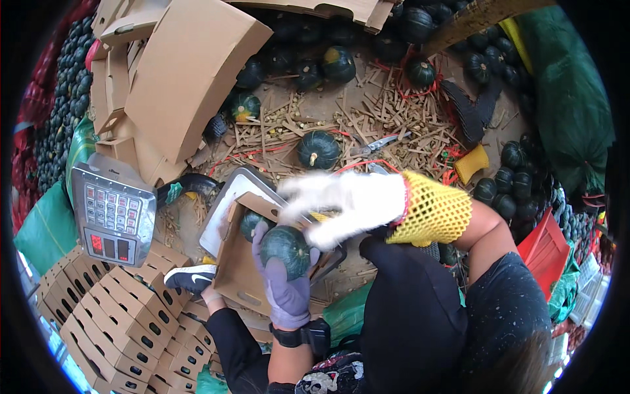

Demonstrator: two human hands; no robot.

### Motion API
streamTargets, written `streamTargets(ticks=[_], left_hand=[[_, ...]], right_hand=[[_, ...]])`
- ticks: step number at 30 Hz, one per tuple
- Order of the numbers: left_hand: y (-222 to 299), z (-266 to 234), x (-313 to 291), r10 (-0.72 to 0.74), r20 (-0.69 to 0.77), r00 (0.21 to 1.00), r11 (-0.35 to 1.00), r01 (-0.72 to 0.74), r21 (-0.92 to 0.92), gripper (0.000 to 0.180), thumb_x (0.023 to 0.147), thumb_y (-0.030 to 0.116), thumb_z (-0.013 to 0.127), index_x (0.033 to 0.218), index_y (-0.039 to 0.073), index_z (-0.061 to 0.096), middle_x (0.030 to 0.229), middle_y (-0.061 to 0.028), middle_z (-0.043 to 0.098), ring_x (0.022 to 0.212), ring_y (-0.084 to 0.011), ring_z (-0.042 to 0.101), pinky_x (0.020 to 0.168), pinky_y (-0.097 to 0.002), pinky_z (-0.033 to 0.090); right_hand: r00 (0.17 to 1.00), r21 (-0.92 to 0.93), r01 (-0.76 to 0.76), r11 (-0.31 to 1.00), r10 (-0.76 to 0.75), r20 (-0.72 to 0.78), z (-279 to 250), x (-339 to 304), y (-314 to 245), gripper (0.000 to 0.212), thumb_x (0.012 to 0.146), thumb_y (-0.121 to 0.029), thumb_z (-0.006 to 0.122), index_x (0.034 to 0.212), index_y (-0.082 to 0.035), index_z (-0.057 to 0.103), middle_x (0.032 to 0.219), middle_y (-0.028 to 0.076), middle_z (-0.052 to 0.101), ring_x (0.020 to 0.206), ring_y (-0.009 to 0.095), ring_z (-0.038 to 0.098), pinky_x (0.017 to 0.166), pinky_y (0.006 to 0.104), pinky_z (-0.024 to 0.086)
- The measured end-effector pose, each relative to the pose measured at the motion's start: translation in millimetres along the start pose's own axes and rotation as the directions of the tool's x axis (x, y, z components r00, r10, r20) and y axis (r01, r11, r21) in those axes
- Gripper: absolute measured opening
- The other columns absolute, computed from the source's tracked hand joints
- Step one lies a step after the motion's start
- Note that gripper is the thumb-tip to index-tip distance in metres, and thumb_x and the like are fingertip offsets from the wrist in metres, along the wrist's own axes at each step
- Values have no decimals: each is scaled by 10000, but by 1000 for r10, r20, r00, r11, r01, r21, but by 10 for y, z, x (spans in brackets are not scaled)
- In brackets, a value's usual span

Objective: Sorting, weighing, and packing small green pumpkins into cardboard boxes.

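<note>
My left hand [287, 295], in a purple-grey glove, is closed around a dark green pumpkin [285, 252] above an open cardboard box [241, 279]. Another green pumpkin [251, 223] sits inside that box, which rests on the metal scale platform [218, 220]. My right hand [351, 202] wears a white glove, with yellow foam netting [432, 209] around the wrist. Blurred by motion, it hovers just above and right of the held pumpkin, thumb and fingers apart, with nothing visible in them.
The scale's display [113, 213] stands at left. Stacked boxes [121, 322] fill the lower left; flat cardboard [187, 75] leans behind. A loose pumpkin [319, 150] and pruning shears [380, 143] lie among cardboard strips. More pumpkins [508, 174] and a red crate [546, 249] are at right.
</note>
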State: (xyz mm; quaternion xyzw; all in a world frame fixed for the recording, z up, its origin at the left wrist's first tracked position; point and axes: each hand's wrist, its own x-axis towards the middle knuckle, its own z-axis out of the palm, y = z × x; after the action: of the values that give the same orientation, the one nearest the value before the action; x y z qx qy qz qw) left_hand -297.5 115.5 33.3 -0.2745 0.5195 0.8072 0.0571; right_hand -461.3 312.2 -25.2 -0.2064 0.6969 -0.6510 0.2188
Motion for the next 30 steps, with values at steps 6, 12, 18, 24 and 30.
streamTargets(ticks=[6,12,18,24,30], left_hand=[[7,-708,-85,-9,-328,945,996,-22,-90,611,1028,450,568,1532,163,377,1337,-90,570,1177,-306,627,820,-395,617],[-255,-1073,125,272,-487,830,805,81,587,590,1069,426,489,1548,109,353,1375,-89,488,1156,-224,566,909,-386,534],[-564,-1168,254,537,-137,833,190,39,981,687,1002,247,638,1562,21,311,1607,-251,211,1478,-378,234,1224,-499,188],[-224,-596,116,521,-18,853,318,-174,932,794,1010,367,620,1609,47,207,1650,-174,211,1488,-347,280,1244,-499,198],[116,-173,154,264,-322,909,915,-131,381,837,927,398,736,1565,98,286,1531,-180,393,1337,-348,489,998,-509,541]], right_hand=[[786,-763,-609,216,33,-618,-1652,500,953,563,876,-253,645,1423,-211,516,1382,154,546,1250,353,558,1001,471,517],[670,-726,-687,-19,370,-644,-1826,995,1238,720,817,-348,720,1487,-300,460,1391,177,570,1230,388,611,983,509,544],[882,-871,-437,224,-81,-463,-1379,467,1309,742,773,-412,823,1439,-277,526,1256,171,578,1049,331,673,908,468,565],[860,156,-297,942,335,-385,-841,227,726,858,777,-371,857,1473,-49,470,1360,132,601,1218,242,599,1017,385,498],[888,-64,40,997,-6,459,-128,283,8,568,899,-462,724,1320,-87,663,1424,167,569,1364,310,515,1126,431,411]])
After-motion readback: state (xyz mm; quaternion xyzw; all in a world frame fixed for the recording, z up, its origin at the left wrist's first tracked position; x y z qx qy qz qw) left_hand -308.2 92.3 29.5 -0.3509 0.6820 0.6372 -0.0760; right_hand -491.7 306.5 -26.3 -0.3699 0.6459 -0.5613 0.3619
